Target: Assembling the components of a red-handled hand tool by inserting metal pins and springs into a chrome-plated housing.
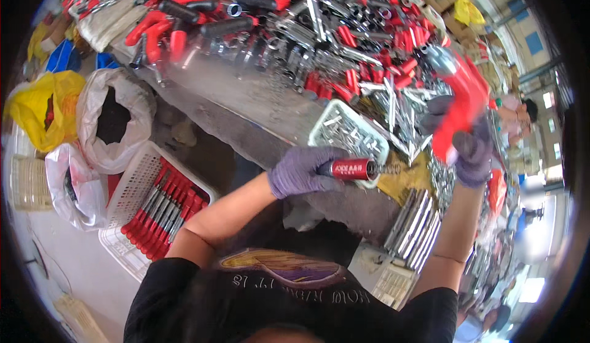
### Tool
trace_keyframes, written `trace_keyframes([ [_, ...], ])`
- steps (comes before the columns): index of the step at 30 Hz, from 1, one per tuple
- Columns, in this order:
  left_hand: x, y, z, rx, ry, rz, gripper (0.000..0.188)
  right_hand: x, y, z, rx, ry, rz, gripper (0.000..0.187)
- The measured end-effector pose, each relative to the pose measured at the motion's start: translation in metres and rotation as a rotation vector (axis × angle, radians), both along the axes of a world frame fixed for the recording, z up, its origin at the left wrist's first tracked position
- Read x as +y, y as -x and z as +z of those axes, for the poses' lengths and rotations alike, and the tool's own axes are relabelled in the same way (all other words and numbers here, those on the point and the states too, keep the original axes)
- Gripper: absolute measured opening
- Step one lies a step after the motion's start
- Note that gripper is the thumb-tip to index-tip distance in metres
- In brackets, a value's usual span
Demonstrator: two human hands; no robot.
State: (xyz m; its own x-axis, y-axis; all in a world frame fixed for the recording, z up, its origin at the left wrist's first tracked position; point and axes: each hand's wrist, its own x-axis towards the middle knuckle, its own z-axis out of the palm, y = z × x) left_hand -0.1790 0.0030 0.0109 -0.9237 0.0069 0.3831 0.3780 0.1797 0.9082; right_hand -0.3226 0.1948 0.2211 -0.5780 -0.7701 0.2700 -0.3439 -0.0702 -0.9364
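Observation:
My left hand, in a purple-grey knit glove, is closed round a short red metal tube with a dark open end pointing right. A coil spring shows just beyond that end; whether it sits in the tube I cannot tell. On the right, my gloved right hand is raised and grips a curved red tool handle with a silver metal top, blurred by motion. Behind my left hand stands a pale green tray of small metal parts.
A large heap of red handles, black grips and metal parts covers the bench. At lower left, a white basket holds rows of red-and-silver tools. White bags and a yellow bag stand behind it. Metal bars lie right.

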Motion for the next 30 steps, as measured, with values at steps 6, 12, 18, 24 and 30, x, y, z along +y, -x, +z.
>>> trace_keyframes([
  [6,0.020,0.006,0.015,0.008,0.183,-0.045,0.059,0.106,-0.061,0.032,0.348,-0.318,-0.351,0.073],
  [12,0.044,0.009,0.008,0.052,0.227,-0.090,0.056,0.090,-0.077,0.033,0.764,-0.800,-0.103,0.048],
  [18,0.057,0.019,0.004,0.171,0.359,-0.126,0.058,0.095,-0.071,0.012,1.263,-0.760,0.180,0.041],
  [24,0.073,-0.001,0.009,0.171,0.477,0.060,0.056,0.102,-0.080,-0.006,0.354,-0.828,-0.127,0.040],
  [30,0.054,-0.002,0.009,-0.054,0.107,-0.131,0.056,0.092,-0.090,-0.002,0.521,-0.842,-0.017,0.046],
])
